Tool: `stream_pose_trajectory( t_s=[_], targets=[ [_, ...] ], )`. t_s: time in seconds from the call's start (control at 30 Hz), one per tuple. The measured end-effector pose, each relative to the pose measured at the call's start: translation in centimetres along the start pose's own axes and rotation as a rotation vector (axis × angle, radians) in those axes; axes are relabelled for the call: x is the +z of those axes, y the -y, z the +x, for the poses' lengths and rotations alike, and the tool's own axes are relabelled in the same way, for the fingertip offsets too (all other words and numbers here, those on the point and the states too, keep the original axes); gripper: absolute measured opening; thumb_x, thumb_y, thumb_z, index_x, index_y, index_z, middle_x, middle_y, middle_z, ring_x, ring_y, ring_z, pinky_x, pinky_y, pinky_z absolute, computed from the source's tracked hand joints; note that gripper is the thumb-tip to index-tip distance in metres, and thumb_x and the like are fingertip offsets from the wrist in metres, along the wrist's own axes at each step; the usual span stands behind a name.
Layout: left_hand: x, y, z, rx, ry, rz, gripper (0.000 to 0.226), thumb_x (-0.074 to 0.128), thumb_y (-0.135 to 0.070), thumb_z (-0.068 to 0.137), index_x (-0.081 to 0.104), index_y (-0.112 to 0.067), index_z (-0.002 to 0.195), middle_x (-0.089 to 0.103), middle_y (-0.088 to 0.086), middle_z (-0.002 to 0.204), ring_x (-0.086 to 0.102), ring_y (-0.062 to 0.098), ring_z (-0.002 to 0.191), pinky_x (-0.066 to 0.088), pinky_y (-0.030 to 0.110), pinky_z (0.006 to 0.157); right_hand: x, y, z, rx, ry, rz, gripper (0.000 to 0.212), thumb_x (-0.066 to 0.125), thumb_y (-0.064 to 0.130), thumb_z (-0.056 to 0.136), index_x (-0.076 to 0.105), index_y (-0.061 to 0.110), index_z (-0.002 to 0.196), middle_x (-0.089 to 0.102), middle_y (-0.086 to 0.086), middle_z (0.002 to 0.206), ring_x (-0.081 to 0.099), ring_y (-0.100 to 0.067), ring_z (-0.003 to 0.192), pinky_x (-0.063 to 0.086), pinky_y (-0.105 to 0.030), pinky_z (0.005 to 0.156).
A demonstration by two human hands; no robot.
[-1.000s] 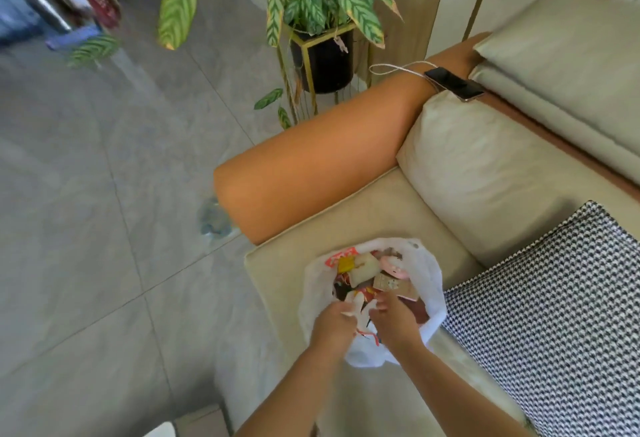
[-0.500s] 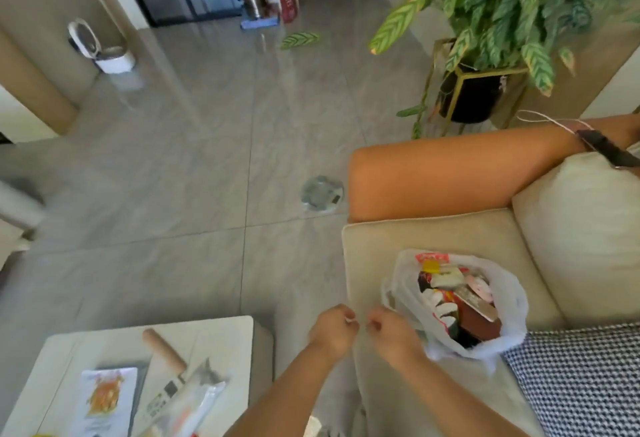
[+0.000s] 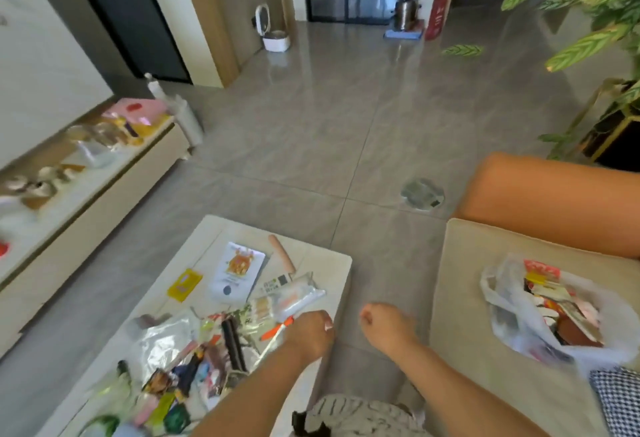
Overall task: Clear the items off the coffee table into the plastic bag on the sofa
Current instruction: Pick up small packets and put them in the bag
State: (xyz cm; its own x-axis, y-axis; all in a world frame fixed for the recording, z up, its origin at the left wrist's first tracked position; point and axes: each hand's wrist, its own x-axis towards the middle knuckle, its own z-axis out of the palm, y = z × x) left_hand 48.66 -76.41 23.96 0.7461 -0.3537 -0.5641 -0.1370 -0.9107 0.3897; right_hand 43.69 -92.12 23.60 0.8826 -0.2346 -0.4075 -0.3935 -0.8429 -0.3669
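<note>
Coffee table (image 3: 332, 263), to the left of my hands: it is carrying a yellow sachet (image 3: 184, 284), a white leaflet (image 3: 238, 272), a remote (image 3: 273, 287) and a heap of wrappers (image 3: 207, 350). My left hand (image 3: 309, 332) is hovering over the table's near edge, fingers curled, gripping nothing I can make out. My right hand (image 3: 386, 327) is hanging curled and empty above the floor. Plastic bag (image 3: 512, 312), well to the right of both hands: it is lying open on the sofa (image 3: 460, 298), holding packets.

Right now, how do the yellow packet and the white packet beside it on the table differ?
The yellow packet is smaller and plain-looking; the white packet is larger and carries an orange picture. The yellow packet lies nearer the table's left edge, the white packet more central. Both lie flat, untouched by either hand.
</note>
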Motion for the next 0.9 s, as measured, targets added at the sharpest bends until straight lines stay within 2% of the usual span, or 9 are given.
stream_pose_trajectory(
  t_s=[0.2,0.37,0.43,0.6,0.7,0.8,0.9],
  targets=[
    [-1.2,8.9,-7.6,-0.116,-0.068,-0.014,0.039,0.045,-0.043,0.093,0.057,-0.022,0.123,0.056,0.0,0.131,0.052,0.02,0.121,0.043,0.03,0.097,3.2,9.9,-4.0,-0.341,0.072,-0.205,0.031,0.035,0.032,0.098,0.059,0.017,0.11,0.063,-0.005,0.113,0.059,-0.026,0.107,0.044,-0.029,0.084],
    [-0.4,13.7,-13.1,-0.259,-0.157,-0.033,0.036,0.042,-0.04,0.092,0.06,-0.017,0.115,0.062,0.006,0.122,0.057,0.025,0.113,0.045,0.033,0.09,5.8,15.3,-7.2,-0.595,0.139,-0.37,0.03,0.034,0.027,0.097,0.059,0.014,0.106,0.065,-0.007,0.109,0.059,-0.029,0.103,0.041,-0.031,0.082],
    [0.3,14.7,-15.2,-0.322,-0.188,-0.062,0.038,0.039,-0.04,0.094,0.059,-0.017,0.115,0.061,0.007,0.121,0.057,0.026,0.112,0.046,0.034,0.087,6.9,16.6,-8.2,-0.672,0.175,-0.409,0.029,0.036,0.026,0.096,0.061,0.014,0.103,0.065,-0.007,0.105,0.059,-0.03,0.099,0.04,-0.031,0.078],
    [3.3,15.9,-21.3,-0.506,-0.197,-0.176,0.041,0.039,-0.041,0.097,0.056,-0.018,0.126,0.056,0.006,0.131,0.053,0.026,0.12,0.044,0.034,0.093,9.1,18.0,-11.1,-0.849,0.252,-0.482,0.028,0.035,0.028,0.096,0.059,0.013,0.093,0.063,-0.007,0.094,0.061,-0.028,0.092,0.038,-0.031,0.068],
    [6.0,16.7,-24.7,-0.621,-0.188,-0.257,0.043,0.039,-0.044,0.096,0.054,-0.021,0.129,0.054,0.003,0.133,0.051,0.024,0.122,0.043,0.034,0.095,11.2,18.2,-13.1,-0.936,0.371,-0.494,0.024,0.036,0.032,0.096,0.048,0.018,0.08,0.052,-0.001,0.078,0.058,-0.027,0.083,0.035,-0.029,0.063],
    [8.6,17.9,-27.3,-0.747,-0.225,-0.385,0.042,0.04,-0.045,0.095,0.053,-0.023,0.129,0.054,0.002,0.133,0.052,0.023,0.121,0.043,0.033,0.095,13.6,19.0,-14.5,-0.984,0.427,-0.502,0.025,0.037,0.034,0.095,0.045,0.019,0.077,0.044,0.003,0.069,0.05,-0.024,0.073,0.032,-0.029,0.06],
    [11.1,18.6,-29.9,-0.836,-0.231,-0.49,0.039,0.042,-0.043,0.094,0.056,-0.022,0.124,0.057,0.002,0.13,0.055,0.023,0.117,0.044,0.032,0.093,15.6,19.8,-16.5,-0.996,0.478,-0.545,0.029,0.037,0.033,0.096,0.039,0.021,0.07,0.036,0.005,0.062,0.044,-0.02,0.069,0.026,-0.03,0.05]
  ],
)
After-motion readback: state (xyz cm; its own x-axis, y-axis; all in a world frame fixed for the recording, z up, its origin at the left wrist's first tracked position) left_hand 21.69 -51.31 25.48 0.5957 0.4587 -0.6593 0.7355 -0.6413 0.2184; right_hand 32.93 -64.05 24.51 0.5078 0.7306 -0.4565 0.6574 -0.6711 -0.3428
